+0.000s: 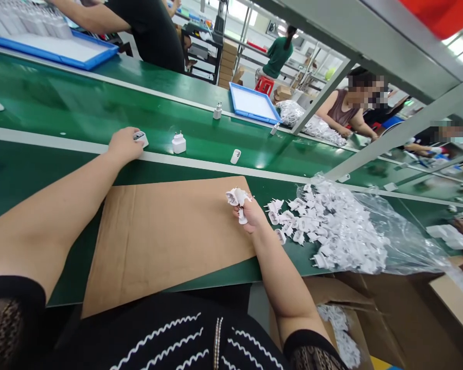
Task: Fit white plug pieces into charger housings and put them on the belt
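Pinching a white plastic housing (142,139) at ten o'clock with left hand (124,146), right hand (251,215) clutching several white plastic plug pieces (236,197), loose white pile (337,228) at three o'clock; separating one calls for looser fingers.

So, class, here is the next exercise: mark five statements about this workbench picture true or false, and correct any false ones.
1. The left hand grips a small white plastic casing. True.
2. The right hand holds nothing. False: it holds several small white plastic pieces.
3. A flat brown cardboard sheet lies on the green work surface. True.
4. The large heap of white plastic parts lies left of the cardboard sheet. False: it lies to the right of it.
5. The plastic stool by the person in the green top is yellow. False: it is red.
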`<state>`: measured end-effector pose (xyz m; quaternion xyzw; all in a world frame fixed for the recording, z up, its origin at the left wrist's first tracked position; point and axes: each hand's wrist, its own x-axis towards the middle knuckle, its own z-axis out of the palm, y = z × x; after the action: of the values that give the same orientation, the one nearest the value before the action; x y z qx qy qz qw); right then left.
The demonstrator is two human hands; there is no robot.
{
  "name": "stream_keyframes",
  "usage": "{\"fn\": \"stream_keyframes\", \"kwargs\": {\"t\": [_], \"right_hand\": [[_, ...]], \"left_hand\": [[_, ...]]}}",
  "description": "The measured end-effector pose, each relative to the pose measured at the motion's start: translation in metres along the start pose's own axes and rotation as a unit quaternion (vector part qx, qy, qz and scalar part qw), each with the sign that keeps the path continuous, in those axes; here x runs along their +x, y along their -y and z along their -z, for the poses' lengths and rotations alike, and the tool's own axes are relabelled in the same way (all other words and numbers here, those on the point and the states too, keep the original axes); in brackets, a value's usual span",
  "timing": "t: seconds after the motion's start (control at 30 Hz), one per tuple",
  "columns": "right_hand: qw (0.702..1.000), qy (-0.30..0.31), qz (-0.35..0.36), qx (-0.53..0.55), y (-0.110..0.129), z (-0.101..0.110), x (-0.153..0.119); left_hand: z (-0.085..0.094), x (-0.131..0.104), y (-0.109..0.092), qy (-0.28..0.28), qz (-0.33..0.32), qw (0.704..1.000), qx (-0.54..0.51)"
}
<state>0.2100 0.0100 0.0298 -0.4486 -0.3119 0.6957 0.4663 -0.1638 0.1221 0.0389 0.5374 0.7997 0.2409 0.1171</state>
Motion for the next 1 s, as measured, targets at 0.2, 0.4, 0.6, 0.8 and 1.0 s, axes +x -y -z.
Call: {"fn": "stream_keyframes", "kwargs": {"t": [0.2,0.4,0.6,0.8,1.0], "right_hand": [[0.985,-0.015,0.045,-0.163,-0.002,0.003,-0.008],[0.958,-0.022,0.075,-0.277,0.000,-0.002,-0.019],[0.941,-0.026,0.074,-0.330,-0.005,0.005,-0.011],[0.864,-0.037,0.193,-0.463,-0.012,0.020,0.002],[0.832,-0.022,0.253,-0.493,-0.016,0.014,-0.001]], "left_hand": [[0.008,-0.098,-0.033,-0.003,-0.116,0.991,-0.069],[-0.030,-0.183,-0.069,0.217,-0.196,0.946,-0.136],[-0.031,-0.186,-0.069,0.312,-0.180,0.918,-0.165],[-0.034,-0.182,-0.057,0.349,-0.208,0.884,-0.230],[-0.048,-0.189,-0.054,0.293,-0.206,0.887,-0.292]]}}
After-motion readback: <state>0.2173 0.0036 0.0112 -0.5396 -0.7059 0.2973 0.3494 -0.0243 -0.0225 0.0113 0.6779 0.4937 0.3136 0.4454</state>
